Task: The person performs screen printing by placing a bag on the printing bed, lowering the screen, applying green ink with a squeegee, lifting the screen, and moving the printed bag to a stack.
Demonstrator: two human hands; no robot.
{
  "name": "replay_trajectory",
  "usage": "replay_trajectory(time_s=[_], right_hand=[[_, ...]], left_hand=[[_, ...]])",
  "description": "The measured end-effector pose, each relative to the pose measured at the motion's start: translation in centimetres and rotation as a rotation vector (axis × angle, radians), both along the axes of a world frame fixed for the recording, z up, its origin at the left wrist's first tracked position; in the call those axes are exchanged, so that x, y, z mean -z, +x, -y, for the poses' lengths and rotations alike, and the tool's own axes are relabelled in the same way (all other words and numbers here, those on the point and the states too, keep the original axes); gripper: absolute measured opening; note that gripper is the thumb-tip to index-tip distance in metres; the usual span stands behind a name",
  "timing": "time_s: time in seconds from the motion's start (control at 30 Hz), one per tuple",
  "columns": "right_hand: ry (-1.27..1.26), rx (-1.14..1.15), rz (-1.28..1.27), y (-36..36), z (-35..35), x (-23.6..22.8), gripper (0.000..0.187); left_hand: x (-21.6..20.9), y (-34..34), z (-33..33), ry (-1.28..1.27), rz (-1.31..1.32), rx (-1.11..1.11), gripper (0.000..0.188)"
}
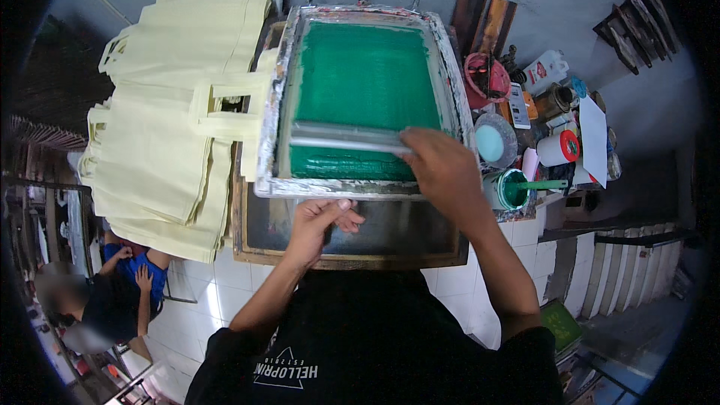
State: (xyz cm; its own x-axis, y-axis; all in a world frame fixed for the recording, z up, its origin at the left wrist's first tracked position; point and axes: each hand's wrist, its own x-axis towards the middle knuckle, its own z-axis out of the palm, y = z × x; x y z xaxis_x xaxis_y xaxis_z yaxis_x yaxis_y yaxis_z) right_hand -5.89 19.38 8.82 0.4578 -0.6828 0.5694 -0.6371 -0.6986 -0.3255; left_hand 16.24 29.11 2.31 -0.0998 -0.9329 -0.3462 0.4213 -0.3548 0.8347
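A screen printing frame (pixel 270 105) with a silvery, ink-stained rim lies ahead of me, its mesh covered with green ink (pixel 367 71). Across the near part of the mesh rests a long squeegee (pixel 345 137). My right hand (pixel 442 169) is closed on the squeegee's right end. Just below the frame's near edge is my left hand (pixel 319 225), palm turned partly up, fingers loosely bent and apart, with nothing in it. Under the frame sits a dark board (pixel 390 229) with a worn edge. A pale yellow fabric bag (pixel 240 112) reaches beneath the frame from the left.
Stacks of pale yellow bags (pixel 157 142) lie on the left. At right, a crowded surface holds an open green ink tub (pixel 514 190) with a stick, a bowl (pixel 491 141), a red-lidded jar (pixel 559 148) and a pink basin (pixel 480 75). Another person (pixel 120 296) sits at lower left.
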Motion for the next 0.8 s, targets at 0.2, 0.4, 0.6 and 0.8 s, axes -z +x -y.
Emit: replay_trajectory(time_s=[0.2,0.4,0.6,0.8], right_hand=[[0.061,0.005,-0.221,1.1,0.9,3.1,0.014],[0.341,-0.04,-0.318,-0.6,0.9,0.0,0.018],[0.248,-0.099,-0.297,0.9,-2.0,1.8,0.019],[0.098,-0.112,-0.296,0.8,7.4,5.1,0.024]], left_hand=[[4.2,-0.4,-1.1,0.087,0.044,-0.001,0.026],[3.7,0.0,-1.0,0.126,0.093,0.001,0.026],[4.3,0.1,-1.0,0.112,0.139,0.042,0.025],[4.4,0.0,-1.3,0.096,0.096,0.035,0.024]])
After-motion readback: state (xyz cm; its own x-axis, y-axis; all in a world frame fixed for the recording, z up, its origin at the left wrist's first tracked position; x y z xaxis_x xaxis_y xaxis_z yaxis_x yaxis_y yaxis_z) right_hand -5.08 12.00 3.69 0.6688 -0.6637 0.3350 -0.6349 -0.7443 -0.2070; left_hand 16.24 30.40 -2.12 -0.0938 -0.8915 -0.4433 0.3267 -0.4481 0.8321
